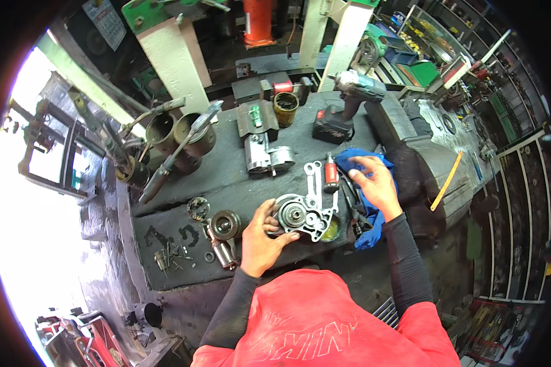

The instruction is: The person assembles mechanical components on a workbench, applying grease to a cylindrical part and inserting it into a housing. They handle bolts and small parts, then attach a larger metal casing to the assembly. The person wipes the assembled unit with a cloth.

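My left hand (pixel 264 240) is closed round the left side of a silver cast-metal housing (pixel 312 229), its thumb along the near edge. A round geared part shows in the housing's open face, and two slotted arms reach away from it. Over the blue cloth (pixel 368 240) to the right, my right hand (pixel 376 188) is held with fingers and thumb apart and nothing between them. A small red cylindrical tool (pixel 331 175) stands close to its fingertips. Beneath the housing's right side, a shallow round container (pixel 330 231) with yellowish contents is partly hidden.
Left of my left hand lie a ring-shaped metal part (pixel 225 225), a metal armature (pixel 225 254) and several small screws (pixel 174 255). Farther back on the dark bench (pixel 211 177) are a silver motor part (pixel 263 158), a cordless impact wrench (pixel 349 104) and a rusty can (pixel 285 109).
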`<state>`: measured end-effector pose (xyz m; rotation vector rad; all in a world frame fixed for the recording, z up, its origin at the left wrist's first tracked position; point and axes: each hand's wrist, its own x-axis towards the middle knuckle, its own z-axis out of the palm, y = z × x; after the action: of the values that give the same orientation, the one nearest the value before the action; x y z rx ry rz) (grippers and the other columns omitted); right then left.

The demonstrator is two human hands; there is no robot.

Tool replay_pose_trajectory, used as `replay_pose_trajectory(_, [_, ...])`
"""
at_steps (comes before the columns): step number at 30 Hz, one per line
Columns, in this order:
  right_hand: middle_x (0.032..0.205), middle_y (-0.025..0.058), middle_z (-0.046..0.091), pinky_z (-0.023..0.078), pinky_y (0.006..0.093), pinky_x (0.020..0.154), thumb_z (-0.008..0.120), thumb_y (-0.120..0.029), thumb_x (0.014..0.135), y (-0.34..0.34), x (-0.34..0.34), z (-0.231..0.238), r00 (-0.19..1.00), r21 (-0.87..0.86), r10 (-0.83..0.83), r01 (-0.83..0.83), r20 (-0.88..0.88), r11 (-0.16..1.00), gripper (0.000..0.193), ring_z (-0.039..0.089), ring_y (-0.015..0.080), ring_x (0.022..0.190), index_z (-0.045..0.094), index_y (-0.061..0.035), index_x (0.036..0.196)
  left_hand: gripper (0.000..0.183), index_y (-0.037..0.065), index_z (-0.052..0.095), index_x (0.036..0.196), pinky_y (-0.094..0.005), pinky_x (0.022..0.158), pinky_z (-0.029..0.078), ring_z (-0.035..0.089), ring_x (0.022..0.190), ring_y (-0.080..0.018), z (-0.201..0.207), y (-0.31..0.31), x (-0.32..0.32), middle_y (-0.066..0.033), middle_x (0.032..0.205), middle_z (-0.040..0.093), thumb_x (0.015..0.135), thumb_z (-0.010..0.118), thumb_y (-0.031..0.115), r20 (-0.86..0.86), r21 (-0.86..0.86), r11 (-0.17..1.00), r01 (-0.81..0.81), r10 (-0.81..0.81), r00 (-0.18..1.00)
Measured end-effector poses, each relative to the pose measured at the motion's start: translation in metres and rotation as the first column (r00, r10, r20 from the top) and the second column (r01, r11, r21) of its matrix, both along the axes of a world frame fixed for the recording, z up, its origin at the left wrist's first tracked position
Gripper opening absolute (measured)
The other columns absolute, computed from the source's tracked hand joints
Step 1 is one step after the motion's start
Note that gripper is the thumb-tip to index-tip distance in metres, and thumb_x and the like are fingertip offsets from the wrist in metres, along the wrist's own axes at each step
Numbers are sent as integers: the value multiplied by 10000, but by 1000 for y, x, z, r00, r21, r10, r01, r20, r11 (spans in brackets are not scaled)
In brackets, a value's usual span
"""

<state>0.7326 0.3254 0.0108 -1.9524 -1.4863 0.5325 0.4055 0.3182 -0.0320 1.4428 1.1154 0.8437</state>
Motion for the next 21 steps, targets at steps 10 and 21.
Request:
replay_pose_trajectory(10, [1045,144,689,519,480,899,786,-217,912,1,50,-85,886,220,-258,183,385,958,229,673,355,1028,797,-97,1106,513,-23,492,1522,-297,858,590,684,1001,-152,83,41,12,-164,1336,685,1111,636,247,238,61,990,-126,108,965])
replay_pose_trajectory(21, [1118,146,712,555,427,899,727,-72,960,0,72,-34,930,344,-363,320,65,883,255,695,334,1015,747,-26,1210,481,14,541,1480,-320,903,567,661,1019,-150,88,-10,189,-100,1319,667,1061,700,187,215,-171,948,268,-230,949])
